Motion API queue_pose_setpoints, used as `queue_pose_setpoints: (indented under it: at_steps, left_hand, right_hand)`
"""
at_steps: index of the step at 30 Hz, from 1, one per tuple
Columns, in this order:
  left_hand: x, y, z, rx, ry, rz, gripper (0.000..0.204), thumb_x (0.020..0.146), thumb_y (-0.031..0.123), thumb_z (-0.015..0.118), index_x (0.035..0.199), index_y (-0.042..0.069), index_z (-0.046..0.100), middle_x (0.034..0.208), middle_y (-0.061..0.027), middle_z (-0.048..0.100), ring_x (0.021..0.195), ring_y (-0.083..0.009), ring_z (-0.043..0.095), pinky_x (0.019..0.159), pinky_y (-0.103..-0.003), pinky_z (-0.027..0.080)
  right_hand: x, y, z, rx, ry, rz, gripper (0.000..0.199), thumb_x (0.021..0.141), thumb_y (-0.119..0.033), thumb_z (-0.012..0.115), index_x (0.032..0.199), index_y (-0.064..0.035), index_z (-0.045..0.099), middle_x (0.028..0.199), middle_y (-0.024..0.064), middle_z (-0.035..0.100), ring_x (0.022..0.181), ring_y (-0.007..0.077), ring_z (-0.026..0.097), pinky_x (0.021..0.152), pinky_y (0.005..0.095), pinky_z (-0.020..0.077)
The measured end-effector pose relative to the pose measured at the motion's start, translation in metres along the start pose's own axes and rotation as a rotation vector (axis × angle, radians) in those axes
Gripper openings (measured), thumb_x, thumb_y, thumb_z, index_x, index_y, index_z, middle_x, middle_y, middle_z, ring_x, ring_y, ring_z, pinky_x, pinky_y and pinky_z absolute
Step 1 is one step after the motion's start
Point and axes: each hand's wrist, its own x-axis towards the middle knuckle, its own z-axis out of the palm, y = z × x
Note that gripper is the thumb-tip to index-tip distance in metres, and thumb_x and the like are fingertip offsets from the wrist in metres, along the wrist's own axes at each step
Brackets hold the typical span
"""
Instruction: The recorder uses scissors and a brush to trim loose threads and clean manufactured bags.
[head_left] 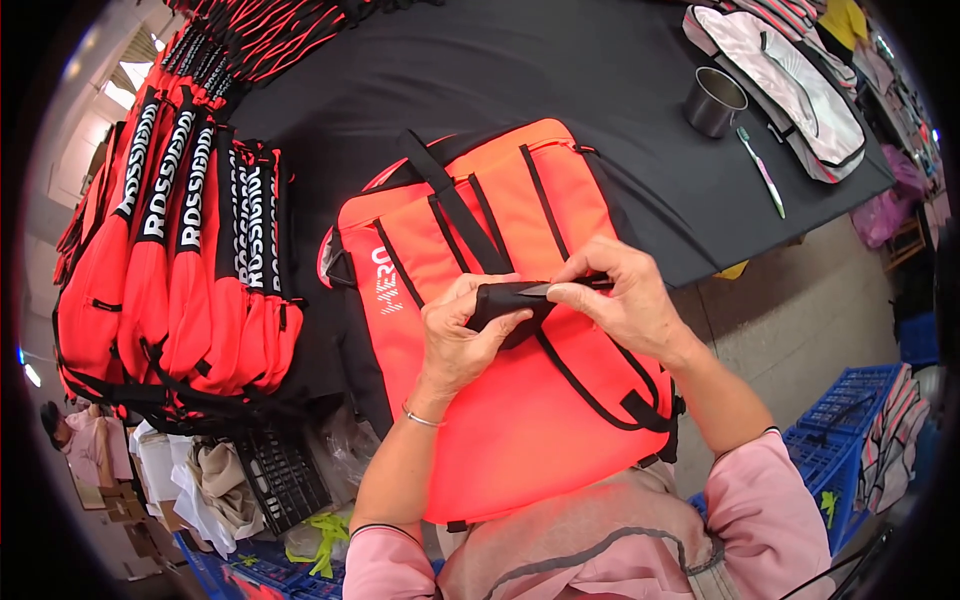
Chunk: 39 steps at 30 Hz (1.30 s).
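An orange backpack [500, 340] with black trim lies flat on the near edge of the black-covered table [560, 70], its lower part hanging over toward the person's lap. Both hands meet above its middle on a black padded handle strap [505, 300]. The left hand [455, 335] has its grip closed around the strap's left end, thumb over the top and fingers curled beneath. The right hand [625, 295] pinches the strap's right part between thumb and forefinger, its grip also closed, with a thin pale sliver showing at the fingertips; what that sliver is cannot be told. A thin bracelet [422, 418] sits on the left wrist, and both arms wear pink sleeves. To the left, a stack of matching orange bags [170, 290] with black straps lies in overlapping rows on the table. At the far right of the table stand a metal cup [715, 100] and, just beside it, a toothbrush [762, 172], near a pale pink bag [785, 75]. Blue plastic crates [840, 420] sit on the floor at the right
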Motion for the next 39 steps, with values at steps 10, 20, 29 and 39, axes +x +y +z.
queue_pose_setpoints:
  at_steps: [10,20,29,39]
  left_hand:
    - [-0.025,0.012,-0.009,0.101,0.029,0.043,0.027,0.071,0.002,0.082,0.097,0.004,0.075,0.102,-0.0099,0.07,0.088,-0.0196,0.068,0.078,-0.03,0.055]
    - [-0.086,0.022,-0.004,0.175,-0.033,0.092,0.035,0.065,-0.008,0.079,0.098,0.002,0.073,0.108,-0.0128,0.069,0.091,-0.0208,0.07,0.078,-0.029,0.058]
    - [-0.093,0.023,0.001,0.123,0.024,0.1,0.031,0.068,-0.007,0.08,0.097,0.003,0.073,0.109,-0.0135,0.069,0.09,-0.02,0.069,0.078,-0.029,0.056]
    - [-0.091,0.021,-0.002,0.106,0.043,0.016,0.027,0.068,-0.004,0.081,0.093,0.004,0.074,0.106,-0.0122,0.07,0.088,-0.0184,0.069,0.076,-0.029,0.055]
  right_hand:
    - [-0.001,0.008,-0.01,0.095,0.042,0.099,0.016,0.085,-0.012,0.074,0.091,-0.001,0.064,0.081,0.0022,0.06,0.072,0.01,0.055,0.071,0.0239,0.0481]
    - [-0.07,0.0,0.007,0.21,0.024,0.109,0.036,0.088,-0.016,0.073,0.114,0.0012,0.056,0.094,0.0071,0.063,0.091,0.0118,0.061,0.084,0.0268,0.0491]
    - [-0.087,-0.005,0.005,0.091,-0.074,0.24,0.019,0.088,-0.014,0.071,0.097,0.0017,0.065,0.086,0.01,0.066,0.077,0.0141,0.063,0.072,0.0302,0.0513]
    - [-0.077,0.007,0.009,-0.207,-0.073,-0.128,0.021,0.079,-0.013,0.079,0.087,0.0003,0.064,0.076,0.0079,0.064,0.069,0.0181,0.06,0.063,0.0293,0.048]
